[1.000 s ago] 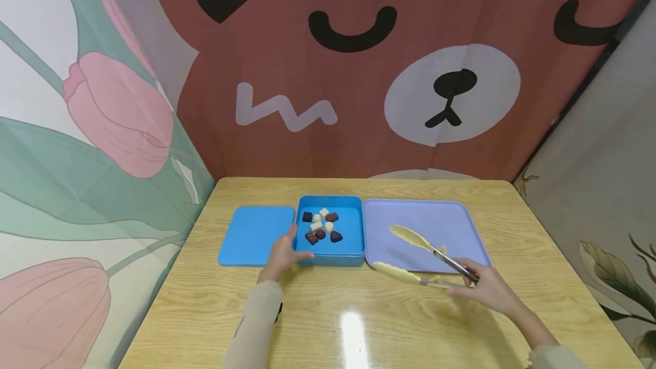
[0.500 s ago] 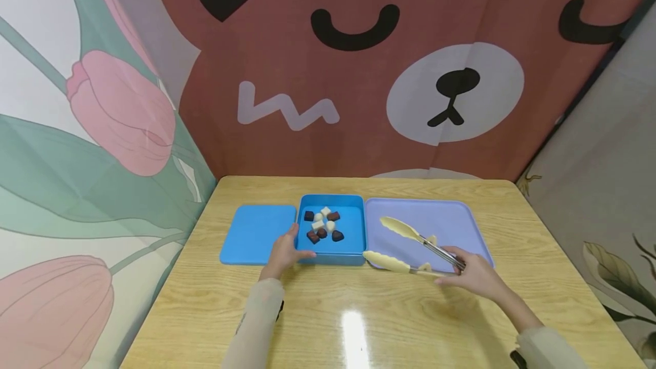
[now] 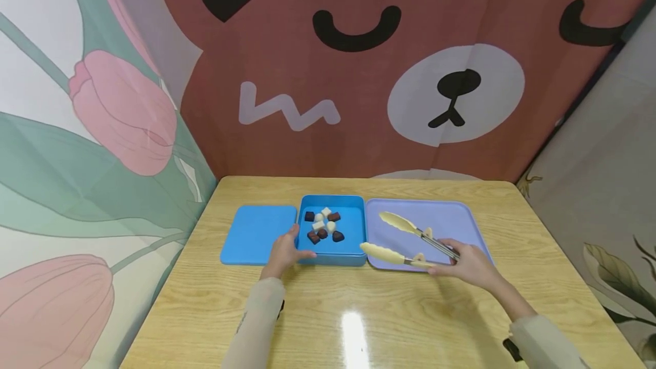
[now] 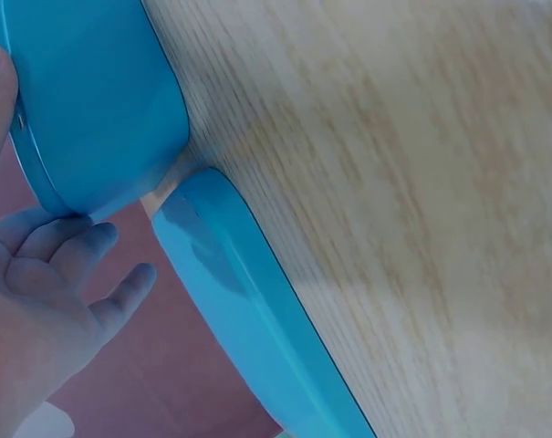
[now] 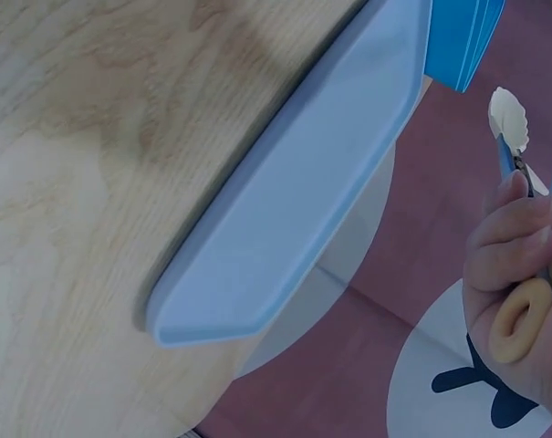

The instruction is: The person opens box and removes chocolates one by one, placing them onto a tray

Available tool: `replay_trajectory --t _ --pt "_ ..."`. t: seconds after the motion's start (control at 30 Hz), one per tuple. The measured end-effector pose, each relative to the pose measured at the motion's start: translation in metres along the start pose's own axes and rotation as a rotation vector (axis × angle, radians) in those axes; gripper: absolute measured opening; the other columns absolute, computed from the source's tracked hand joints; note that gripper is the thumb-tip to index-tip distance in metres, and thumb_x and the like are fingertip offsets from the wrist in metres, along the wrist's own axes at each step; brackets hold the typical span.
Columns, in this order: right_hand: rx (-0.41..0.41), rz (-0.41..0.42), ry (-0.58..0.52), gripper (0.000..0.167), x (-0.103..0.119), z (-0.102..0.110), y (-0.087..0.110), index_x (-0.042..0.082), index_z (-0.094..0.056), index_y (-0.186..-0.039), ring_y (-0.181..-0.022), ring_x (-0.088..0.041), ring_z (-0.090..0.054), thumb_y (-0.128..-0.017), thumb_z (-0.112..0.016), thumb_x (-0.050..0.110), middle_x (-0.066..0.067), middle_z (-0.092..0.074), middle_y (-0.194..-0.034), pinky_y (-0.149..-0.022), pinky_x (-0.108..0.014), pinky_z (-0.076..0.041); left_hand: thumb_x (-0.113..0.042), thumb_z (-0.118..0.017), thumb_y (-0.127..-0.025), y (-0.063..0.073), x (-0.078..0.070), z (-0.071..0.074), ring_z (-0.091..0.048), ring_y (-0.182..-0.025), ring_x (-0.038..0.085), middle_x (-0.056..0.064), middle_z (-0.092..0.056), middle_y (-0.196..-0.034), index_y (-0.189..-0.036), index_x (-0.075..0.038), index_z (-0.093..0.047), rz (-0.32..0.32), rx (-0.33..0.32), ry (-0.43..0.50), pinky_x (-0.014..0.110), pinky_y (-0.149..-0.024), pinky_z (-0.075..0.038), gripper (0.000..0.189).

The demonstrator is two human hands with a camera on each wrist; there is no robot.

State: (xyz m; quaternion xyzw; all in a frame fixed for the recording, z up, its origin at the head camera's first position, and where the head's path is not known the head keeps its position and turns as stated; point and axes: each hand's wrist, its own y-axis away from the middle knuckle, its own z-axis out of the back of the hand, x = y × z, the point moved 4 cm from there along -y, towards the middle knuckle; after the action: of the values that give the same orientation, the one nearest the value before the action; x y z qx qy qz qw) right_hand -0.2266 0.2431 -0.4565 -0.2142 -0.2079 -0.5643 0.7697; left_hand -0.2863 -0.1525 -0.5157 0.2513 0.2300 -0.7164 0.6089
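Blue and flat, the lid (image 3: 258, 235) lies left of centre on the tabletop (image 3: 307, 323). Next, we see the left hand (image 3: 283, 252) touching the near left corner of the blue box (image 3: 352, 233), thumb and fingers spread. Dark and white pieces (image 3: 318, 225) sit inside it, at centre; we judge the step in hand as steadying it. Right of centre, the tongs (image 3: 417, 231) gape above the lilac tray (image 3: 441, 212); the next move seems to call for careful aim. Farthest right, the right hand (image 3: 468, 263) grips them, forearm slanting from lower right.

1 ea. box (image 3: 333, 259), lid (image 3: 258, 235), tray (image 3: 441, 221), tongs (image 3: 398, 222); approx. 9 choc pcs (image 3: 318, 226).
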Motion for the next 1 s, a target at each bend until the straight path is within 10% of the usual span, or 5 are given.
replay_trajectory --t 1.0 --pt "0.068 -0.030 0.144 0.092 0.038 -0.011 -0.051 -0.009 -0.055 -0.116 -0.044 -0.008 -0.024 -0.060 -0.069 0.064 0.004 -0.035 -0.049 -0.040 -0.025 -0.022 -0.041 -0.079 -0.062 -0.004 0.001 0.000 -0.045 -0.111 0.038 0.025 -0.044 -0.128 -0.140 0.003 -0.024 0.064 0.022 0.013 0.045 -0.084 -0.044 0.105"
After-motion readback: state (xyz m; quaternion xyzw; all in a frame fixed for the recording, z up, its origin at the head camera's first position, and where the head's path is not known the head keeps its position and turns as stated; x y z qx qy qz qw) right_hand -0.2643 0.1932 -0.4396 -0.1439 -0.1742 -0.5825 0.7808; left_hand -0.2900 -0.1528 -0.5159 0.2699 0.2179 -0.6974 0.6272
